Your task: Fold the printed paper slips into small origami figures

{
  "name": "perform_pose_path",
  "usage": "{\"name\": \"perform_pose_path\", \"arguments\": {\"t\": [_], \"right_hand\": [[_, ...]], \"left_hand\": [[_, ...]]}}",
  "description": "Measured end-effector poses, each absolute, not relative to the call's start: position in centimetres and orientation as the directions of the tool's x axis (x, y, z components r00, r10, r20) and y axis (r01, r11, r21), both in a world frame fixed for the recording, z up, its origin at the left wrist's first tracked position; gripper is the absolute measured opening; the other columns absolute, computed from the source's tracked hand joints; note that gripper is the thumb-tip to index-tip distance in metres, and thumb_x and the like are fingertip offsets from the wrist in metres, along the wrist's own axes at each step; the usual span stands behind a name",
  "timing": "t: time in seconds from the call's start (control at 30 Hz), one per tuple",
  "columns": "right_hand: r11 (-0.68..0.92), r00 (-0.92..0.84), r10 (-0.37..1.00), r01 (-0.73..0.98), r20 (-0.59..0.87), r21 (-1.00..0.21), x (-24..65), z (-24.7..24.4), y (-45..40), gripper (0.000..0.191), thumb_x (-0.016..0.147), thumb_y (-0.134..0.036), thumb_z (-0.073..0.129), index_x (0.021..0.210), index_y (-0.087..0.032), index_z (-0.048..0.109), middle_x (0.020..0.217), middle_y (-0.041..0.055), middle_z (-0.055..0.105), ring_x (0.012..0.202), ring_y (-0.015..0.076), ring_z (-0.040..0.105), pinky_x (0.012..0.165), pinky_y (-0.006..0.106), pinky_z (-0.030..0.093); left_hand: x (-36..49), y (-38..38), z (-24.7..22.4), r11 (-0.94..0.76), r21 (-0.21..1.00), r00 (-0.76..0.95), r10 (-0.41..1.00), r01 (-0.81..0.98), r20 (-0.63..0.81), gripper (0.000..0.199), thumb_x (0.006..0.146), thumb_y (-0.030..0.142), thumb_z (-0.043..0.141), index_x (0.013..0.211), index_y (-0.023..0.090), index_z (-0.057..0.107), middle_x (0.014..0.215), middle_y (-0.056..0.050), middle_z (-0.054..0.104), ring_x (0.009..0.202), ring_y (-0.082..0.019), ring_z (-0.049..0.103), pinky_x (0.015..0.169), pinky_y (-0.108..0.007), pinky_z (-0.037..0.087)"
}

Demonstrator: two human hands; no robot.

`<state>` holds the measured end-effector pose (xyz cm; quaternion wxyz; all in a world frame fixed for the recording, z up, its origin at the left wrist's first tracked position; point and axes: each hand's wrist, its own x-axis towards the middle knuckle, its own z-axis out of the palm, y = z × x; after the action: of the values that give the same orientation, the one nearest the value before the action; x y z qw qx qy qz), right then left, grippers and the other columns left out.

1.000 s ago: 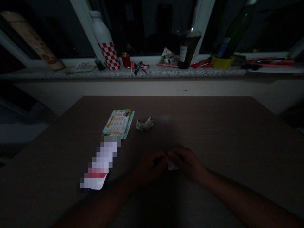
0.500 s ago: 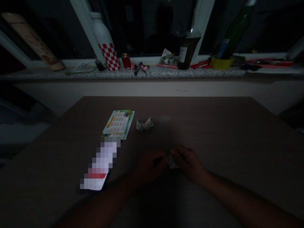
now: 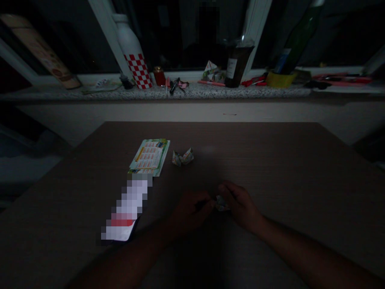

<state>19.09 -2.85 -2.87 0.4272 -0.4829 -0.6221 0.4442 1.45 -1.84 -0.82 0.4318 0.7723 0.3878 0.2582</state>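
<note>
- Lower centre of the frame: the left hand [image 3: 192, 212] pinches the near-left edge of a small folded paper [image 3: 222, 204]; the right hand [image 3: 242, 206] grips it thumb uppermost, probably for steadiness.
- Above them, a paper figure [image 3: 187, 157] sits on the bench [image 3: 276, 160], seemingly clear of both hands.
- Left: cards [image 3: 150, 155] and a lit phone [image 3: 128, 208], likely placed for easy viewing.

The left forearm [image 3: 136, 251] slants in from lower left, the right forearm [image 3: 300, 247] from lower right. The left hand [image 3: 192, 208] curls, thumb and forefinger pinched; the right hand [image 3: 242, 205] is close beside it, thumb angled inward.
</note>
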Motion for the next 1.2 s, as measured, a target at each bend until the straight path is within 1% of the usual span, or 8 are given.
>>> {"name": "perform_pose_path", "arguments": {"t": [0.13,0.3,0.5,0.67,0.87,0.97,1.1,1.2], "right_hand": [[0.113,-0.168,0.983,0.208,0.078,-0.972,19.10,-2.97,-2.84,0.035,0.094,-0.044,0.040,0.073,-0.018,0.050,0.065,-0.0015,0.044,0.060,0.0120,0.044,0.053,0.022,0.036],[0.163,-0.209,0.971,0.232,0.115,-0.959,19.15,-2.93,-2.72,0.037,0.093,-0.044,0.040,0.068,-0.018,0.046,0.062,-0.0030,0.041,0.057,0.0112,0.041,0.052,0.022,0.033],[0.197,-0.257,0.957,0.232,0.135,-0.953,19.16,-2.43,-2.72,0.036,0.094,-0.042,0.040,0.068,-0.018,0.046,0.061,-0.0029,0.041,0.056,0.0107,0.040,0.050,0.022,0.032],[0.190,-0.239,0.962,0.242,0.132,-0.952,19.17,-2.65,-2.69,0.036,0.094,-0.042,0.040,0.067,-0.018,0.046,0.062,-0.0029,0.041,0.057,0.0109,0.040,0.051,0.023,0.032],[0.167,-0.223,0.967,0.198,0.122,-0.966,19.14,-2.85,-2.66,0.035,0.093,-0.043,0.041,0.070,-0.018,0.048,0.064,-0.0026,0.041,0.058,0.0112,0.041,0.052,0.022,0.033],[0.161,-0.227,0.967,0.210,0.112,-0.964,19.19,-2.77,-2.74,0.035,0.093,-0.043,0.042,0.070,-0.018,0.048,0.064,-0.0022,0.042,0.059,0.0112,0.042,0.052,0.022,0.034],[0.199,-0.262,0.955,0.236,0.135,-0.951,19.25,-2.80,-2.74,0.033,0.093,-0.041,0.042,0.071,-0.017,0.050,0.064,-0.0023,0.043,0.058,0.0108,0.042,0.052,0.022,0.034],[0.215,-0.298,0.945,0.258,0.134,-0.942,19.21,-2.83,-2.62,0.034,0.093,-0.040,0.043,0.068,-0.017,0.050,0.061,-0.0030,0.042,0.056,0.0103,0.041,0.051,0.021,0.033]], "left_hand": [[1.51,-1.89,-0.63,-0.313,0.861,0.570,0.821,0.401,0.033,0.027,0.088,0.028,0.046,0.068,0.014,0.057,0.060,0.003,0.049,0.057,-0.010,0.045,0.055,-0.020,0.033],[1.57,-1.83,-0.51,-0.298,0.855,0.568,0.823,0.425,0.005,0.025,0.087,0.027,0.046,0.068,0.014,0.058,0.060,0.003,0.051,0.058,-0.011,0.046,0.055,-0.021,0.033],[1.50,-1.74,-0.68,-0.306,0.855,0.577,0.816,0.418,0.011,0.028,0.088,0.031,0.045,0.071,0.014,0.059,0.061,0.002,0.052,0.058,-0.011,0.047,0.055,-0.021,0.034],[1.45,-1.74,-0.72,-0.310,0.851,0.574,0.819,0.425,0.011,0.029,0.089,0.031,0.045,0.070,0.014,0.058,0.060,0.003,0.050,0.057,-0.010,0.045,0.054,-0.020,0.033],[1.51,-1.71,-0.77,-0.295,0.856,0.571,0.821,0.424,-0.001,0.027,0.088,0.029,0.046,0.071,0.013,0.059,0.062,0.002,0.052,0.059,-0.011,0.047,0.056,-0.021,0.034],[1.47,-1.75,-1.01,-0.297,0.859,0.565,0.825,0.418,0.010,0.025,0.088,0.028,0.046,0.071,0.014,0.058,0.062,0.003,0.052,0.059,-0.010,0.047,0.056,-0.020,0.034],[1.37,-1.76,-1.09,-0.291,0.863,0.575,0.818,0.414,0.000,0.026,0.089,0.028,0.045,0.071,0.014,0.058,0.061,0.003,0.050,0.057,-0.010,0.046,0.054,-0.020,0.033],[1.38,-1.68,-0.98,-0.305,0.856,0.578,0.816,0.418,0.008,0.026,0.088,0.027,0.045,0.069,0.013,0.058,0.059,0.004,0.048,0.057,-0.009,0.045,0.054,-0.020,0.032]]}}
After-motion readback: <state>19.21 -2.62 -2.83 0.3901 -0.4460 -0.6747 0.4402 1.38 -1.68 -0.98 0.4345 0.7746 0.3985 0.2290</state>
